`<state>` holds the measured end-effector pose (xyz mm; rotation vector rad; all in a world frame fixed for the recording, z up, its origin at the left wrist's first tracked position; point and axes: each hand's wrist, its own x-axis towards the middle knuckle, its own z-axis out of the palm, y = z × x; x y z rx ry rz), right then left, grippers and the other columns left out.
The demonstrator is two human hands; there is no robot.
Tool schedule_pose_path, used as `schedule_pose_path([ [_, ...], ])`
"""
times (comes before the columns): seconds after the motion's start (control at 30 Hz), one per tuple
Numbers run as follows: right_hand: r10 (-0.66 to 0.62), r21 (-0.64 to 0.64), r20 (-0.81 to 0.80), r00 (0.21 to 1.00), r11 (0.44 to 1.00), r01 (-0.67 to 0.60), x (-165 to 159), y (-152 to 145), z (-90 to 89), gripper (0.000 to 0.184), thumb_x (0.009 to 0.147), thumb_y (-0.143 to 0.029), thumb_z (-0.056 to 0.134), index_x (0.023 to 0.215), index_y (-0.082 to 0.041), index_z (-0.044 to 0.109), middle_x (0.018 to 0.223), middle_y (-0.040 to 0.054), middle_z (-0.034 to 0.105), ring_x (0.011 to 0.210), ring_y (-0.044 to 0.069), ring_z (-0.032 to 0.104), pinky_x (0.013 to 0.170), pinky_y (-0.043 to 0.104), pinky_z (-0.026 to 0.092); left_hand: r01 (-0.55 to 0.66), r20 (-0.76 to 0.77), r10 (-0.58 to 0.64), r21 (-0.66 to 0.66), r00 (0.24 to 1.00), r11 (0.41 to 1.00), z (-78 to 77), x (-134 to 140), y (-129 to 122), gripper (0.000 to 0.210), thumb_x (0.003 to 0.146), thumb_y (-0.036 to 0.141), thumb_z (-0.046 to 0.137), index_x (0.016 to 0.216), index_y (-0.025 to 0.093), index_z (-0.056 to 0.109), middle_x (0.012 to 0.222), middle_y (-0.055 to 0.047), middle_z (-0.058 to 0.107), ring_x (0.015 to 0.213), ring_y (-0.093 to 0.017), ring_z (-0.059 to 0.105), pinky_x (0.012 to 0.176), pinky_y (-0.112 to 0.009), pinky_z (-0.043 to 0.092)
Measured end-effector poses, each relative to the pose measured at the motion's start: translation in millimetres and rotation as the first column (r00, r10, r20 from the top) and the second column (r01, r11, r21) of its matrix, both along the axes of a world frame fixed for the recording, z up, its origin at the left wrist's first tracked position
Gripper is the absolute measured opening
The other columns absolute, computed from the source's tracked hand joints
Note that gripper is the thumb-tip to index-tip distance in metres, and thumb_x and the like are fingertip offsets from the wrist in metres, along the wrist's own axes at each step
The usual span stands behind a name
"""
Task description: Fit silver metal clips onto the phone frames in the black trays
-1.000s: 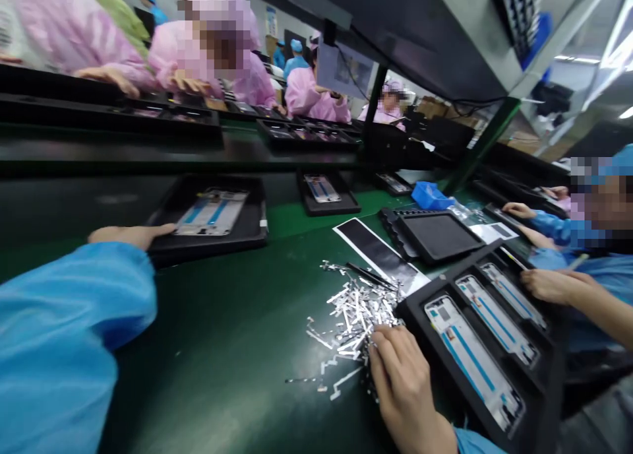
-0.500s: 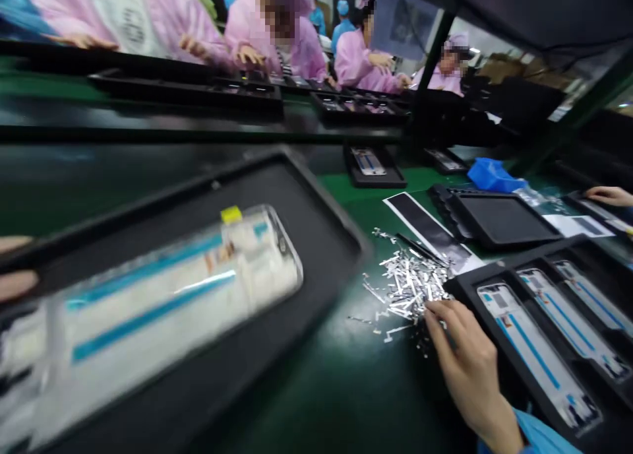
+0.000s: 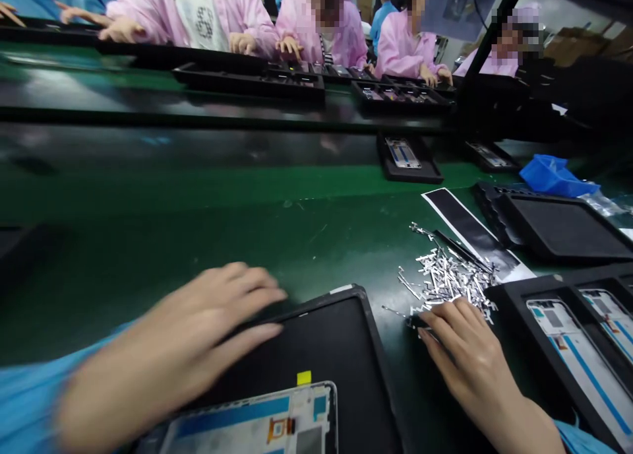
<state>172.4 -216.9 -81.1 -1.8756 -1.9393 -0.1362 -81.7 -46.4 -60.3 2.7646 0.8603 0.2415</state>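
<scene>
My left hand [image 3: 198,335] is over the far edge of a black tray [image 3: 316,338], fingers stretched and thumb apart, with nothing held. In that tray lies a phone frame [image 3: 252,427] with blue strips, an orange flex piece and a yellow tab [image 3: 304,378]; its lower part is cut off by the picture's edge. My right hand [image 3: 469,348] is at the near side of a pile of small silvery strips [image 3: 450,272]. Its thumb and fingers are closed together beside a small dark piece [image 3: 411,321]; what they pinch is too small to make out.
To the right stands a black tray [image 3: 514,315] with phone frames in its slots. Behind the pile lie a black-and-white sheet [image 3: 465,223], an empty black tray [image 3: 568,226] and a blue bin [image 3: 554,175]. Several people in pink [image 3: 198,12] work across the line.
The tray with the phone frame has come down and nearer, onto the green table. My left hand has let go of its left end. My right hand stays by the pile.
</scene>
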Motion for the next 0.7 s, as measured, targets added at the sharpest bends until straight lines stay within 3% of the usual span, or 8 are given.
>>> schedule_pose_path([
  [0.03,0.009,-0.006,-0.008,1.000,1.000,-0.009,-0.5,4.3,-1.8,0.009,0.079,-0.011,0.041,0.082,-0.015,0.049,0.073,0.0033,0.045,0.070,0.014,0.038,0.066,0.033,0.033,0.070,-0.075,-0.075,-0.062,0.994,0.996,10.0,29.0,-7.8,0.029,0.081,0.037,0.031,0.093,0.031,0.056,0.098,0.000,0.053,0.092,-0.020,0.045,0.082,-0.037,0.035],
  [0.1,0.022,-0.018,-0.023,1.000,1.000,-0.022,-0.7,10.6,-6.3,0.008,0.079,-0.011,0.041,0.078,-0.014,0.048,0.071,0.0033,0.044,0.068,0.014,0.037,0.063,0.032,0.033,0.225,-0.070,-0.228,-0.045,0.971,0.973,20.7,84.1,-24.1,0.031,0.083,0.025,0.028,0.085,0.021,0.059,0.088,-0.005,0.054,0.084,-0.020,0.044,0.075,-0.036,0.036],
  [0.2,0.016,-0.008,-0.056,0.998,1.000,-0.016,1.6,12.7,-11.9,0.010,0.079,-0.010,0.040,0.076,-0.014,0.048,0.070,0.0036,0.044,0.067,0.014,0.037,0.061,0.031,0.032,0.393,-0.110,-0.393,-0.018,0.913,0.919,13.7,140.5,-42.2,0.016,0.075,0.018,0.042,0.079,0.014,0.056,0.086,-0.006,0.053,0.081,-0.020,0.044,0.069,-0.034,0.036],
  [0.33,-0.034,0.062,-0.112,0.993,0.997,0.041,6.6,8.7,-12.0,0.008,0.079,-0.010,0.042,0.083,-0.014,0.048,0.074,0.0040,0.045,0.069,0.014,0.037,0.060,0.029,0.031,0.441,-0.185,-0.441,-0.043,0.878,0.896,-4.5,159.6,-49.6,0.011,0.069,0.010,0.043,0.074,0.012,0.053,0.082,-0.006,0.053,0.077,-0.021,0.044,0.062,-0.033,0.034],
  [0.5,-0.058,0.026,-0.283,0.957,0.997,0.068,8.5,7.2,-7.2,0.007,0.080,-0.015,0.042,0.078,-0.017,0.048,0.075,0.0014,0.047,0.070,0.012,0.040,0.063,0.026,0.031,0.353,-0.138,-0.358,-0.062,0.923,0.934,-3.9,151.8,-50.5,0.010,0.072,0.008,0.039,0.073,0.014,0.047,0.078,-0.005,0.050,0.071,-0.018,0.042,0.061,-0.032,0.033],
  [0.6,-0.113,-0.105,-0.566,0.817,0.992,0.065,8.1,8.2,-2.5,0.015,0.081,-0.021,0.041,0.069,-0.019,0.049,0.070,-0.0012,0.048,0.068,0.010,0.041,0.062,0.024,0.030,0.335,-0.113,-0.340,-0.065,0.933,0.940,-0.2,150.8,-54.7,0.012,0.069,0.004,0.037,0.074,0.013,0.045,0.075,-0.005,0.048,0.069,-0.018,0.041,0.065,-0.032,0.035],
  [0.7,-0.235,-0.244,-0.817,0.527,0.968,0.055,6.0,8.8,6.8,0.016,0.077,-0.024,0.047,0.063,-0.018,0.051,0.066,-0.0020,0.047,0.065,0.009,0.041,0.062,0.023,0.029,0.356,-0.060,-0.355,0.010,0.933,0.934,2.0,149.2,-62.8,0.023,0.061,-0.003,0.036,0.076,0.012,0.045,0.076,-0.007,0.047,0.073,-0.019,0.041,0.070,-0.034,0.035],
])
